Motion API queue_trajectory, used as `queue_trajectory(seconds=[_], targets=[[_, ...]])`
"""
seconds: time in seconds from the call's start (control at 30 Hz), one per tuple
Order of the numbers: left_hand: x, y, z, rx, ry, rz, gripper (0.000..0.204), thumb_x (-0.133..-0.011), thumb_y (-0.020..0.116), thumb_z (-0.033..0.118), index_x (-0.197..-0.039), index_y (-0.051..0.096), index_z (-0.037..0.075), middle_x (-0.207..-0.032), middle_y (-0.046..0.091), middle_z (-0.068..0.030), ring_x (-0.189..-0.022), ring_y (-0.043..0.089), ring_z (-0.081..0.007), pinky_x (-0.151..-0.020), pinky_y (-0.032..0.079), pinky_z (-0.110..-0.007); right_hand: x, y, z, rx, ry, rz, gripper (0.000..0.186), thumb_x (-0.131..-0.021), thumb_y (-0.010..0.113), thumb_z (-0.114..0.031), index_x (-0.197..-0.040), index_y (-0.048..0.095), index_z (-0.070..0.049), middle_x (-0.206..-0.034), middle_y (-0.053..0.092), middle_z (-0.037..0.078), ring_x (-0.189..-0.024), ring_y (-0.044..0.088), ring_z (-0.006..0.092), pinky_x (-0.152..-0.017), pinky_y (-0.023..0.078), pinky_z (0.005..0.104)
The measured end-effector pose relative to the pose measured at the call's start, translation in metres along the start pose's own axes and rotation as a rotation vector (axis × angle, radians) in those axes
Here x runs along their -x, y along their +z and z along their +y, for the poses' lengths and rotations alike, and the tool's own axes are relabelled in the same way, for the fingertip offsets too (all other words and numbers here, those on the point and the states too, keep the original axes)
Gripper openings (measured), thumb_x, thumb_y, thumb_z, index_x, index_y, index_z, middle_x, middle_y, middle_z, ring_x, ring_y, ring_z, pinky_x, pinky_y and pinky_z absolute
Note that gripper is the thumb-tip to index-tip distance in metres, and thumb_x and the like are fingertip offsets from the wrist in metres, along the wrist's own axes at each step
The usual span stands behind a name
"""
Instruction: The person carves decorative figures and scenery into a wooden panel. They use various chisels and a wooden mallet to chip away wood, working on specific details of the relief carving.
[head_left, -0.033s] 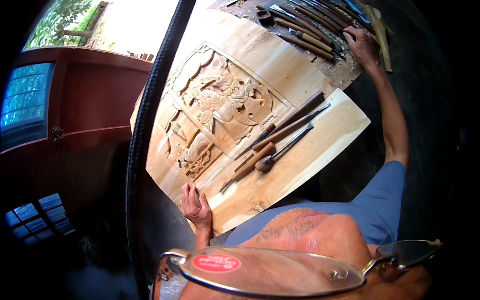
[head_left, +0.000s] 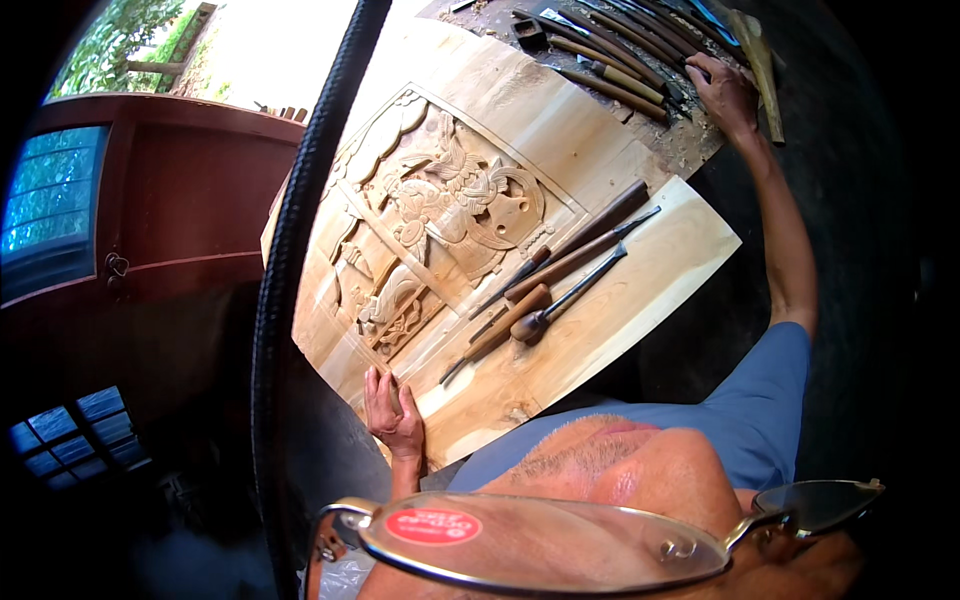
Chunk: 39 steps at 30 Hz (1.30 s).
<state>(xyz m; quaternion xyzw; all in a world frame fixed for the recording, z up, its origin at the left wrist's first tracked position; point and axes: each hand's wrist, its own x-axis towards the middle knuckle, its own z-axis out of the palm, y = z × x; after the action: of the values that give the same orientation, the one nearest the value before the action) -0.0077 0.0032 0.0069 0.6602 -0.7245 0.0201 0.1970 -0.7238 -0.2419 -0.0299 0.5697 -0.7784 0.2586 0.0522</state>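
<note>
A pale wooden panel (head_left: 590,120) carries a carved relief (head_left: 440,200) with figures and a border. On its lower right lie several carving tools: dark-handled chisels (head_left: 610,215), a wooden-handled gouge (head_left: 505,335) and a steel tool with a rounded end (head_left: 530,327). My left hand (head_left: 395,420) rests on the panel's lower left edge, fingers extended. At upper right my right hand (head_left: 725,95) reaches to a row of tools (head_left: 630,60), its fingers curled at the handles beside a pale wooden mallet-like piece (head_left: 762,85); what they grip, if anything, I cannot make out.
A worktable (head_left: 700,135) with wood shavings lies beneath the tool row. A thick black cord or strap (head_left: 300,200) crosses the view vertically. At left are a dark red door (head_left: 195,180) and windows (head_left: 75,435). Eyeglasses (head_left: 545,580) fill part of the lower edge.
</note>
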Motion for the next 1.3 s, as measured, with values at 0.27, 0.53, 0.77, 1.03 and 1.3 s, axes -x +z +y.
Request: queue_trajectory(seconds=[0.27, 0.53, 0.77, 1.03, 1.3], targets=[[-0.002, 0.001, -0.001, 0.001, -0.004, 0.001, 0.043, -0.09, 0.079, 0.001, -0.132, 0.073, 0.002, -0.149, 0.068, -0.0243, -0.141, 0.063, -0.0437, -0.12, 0.049, -0.051, 0.02, 0.004, -0.007, -0.027, -0.098, 0.088, 0.022, -0.106, 0.07, -0.033, -0.119, 0.082, -0.019, -0.115, 0.082, 0.008, -0.107, 0.078, 0.0336, -0.086, 0.061, 0.0441], [0.0, 0.003, -0.001, -0.023, 0.004, -0.028, 0.042, -0.093, 0.078, 0.002, -0.134, 0.072, 0.002, -0.151, 0.066, -0.0243, -0.143, 0.061, -0.0433, -0.12, 0.049, -0.051, 0.031, -0.002, -0.006, -0.016, -0.075, 0.131, 0.021, -0.106, 0.071, -0.033, -0.117, 0.082, -0.019, -0.105, 0.082, 0.012, -0.099, 0.079, 0.0358, -0.081, 0.062, 0.0449], [0.007, -0.004, -0.003, 0.006, -0.075, -0.056, 0.046, -0.097, 0.076, 0.007, -0.142, 0.067, 0.001, -0.156, 0.062, -0.0248, -0.144, 0.06, -0.0442, -0.121, 0.047, -0.049, 0.036, -0.011, 0.007, -0.03, 0.036, 0.082, 0.023, -0.106, 0.069, -0.035, -0.114, 0.082, -0.018, -0.098, 0.081, 0.011, -0.093, 0.079, 0.0364, -0.076, 0.06, 0.0452], [0.052, -0.025, -0.025, -0.139, -0.39, -0.035, 0.059, -0.102, 0.075, 0.019, -0.152, 0.056, -0.004, -0.158, 0.059, -0.0247, -0.146, 0.056, -0.0423, -0.122, 0.044, -0.048, 0.041, -0.011, 0.016, -0.066, 0.042, 0.066, 0.025, -0.106, 0.07, -0.038, -0.113, 0.082, -0.017, -0.093, 0.08, 0.012, -0.089, 0.079, 0.0349, -0.073, 0.059, 0.044], [0.069, -0.025, -0.026, -0.096, -0.588, -0.067, 0.056, -0.109, 0.066, 0.026, -0.152, 0.055, -0.007, -0.154, 0.06, -0.0286, -0.143, 0.057, -0.0441, -0.12, 0.045, -0.048, 0.025, 0.001, 0.003, -0.044, -0.044, 0.106, 0.023, -0.106, 0.07, -0.037, -0.111, 0.082, -0.017, -0.095, 0.08, 0.013, -0.09, 0.078, 0.0369, -0.073, 0.059, 0.0443]])
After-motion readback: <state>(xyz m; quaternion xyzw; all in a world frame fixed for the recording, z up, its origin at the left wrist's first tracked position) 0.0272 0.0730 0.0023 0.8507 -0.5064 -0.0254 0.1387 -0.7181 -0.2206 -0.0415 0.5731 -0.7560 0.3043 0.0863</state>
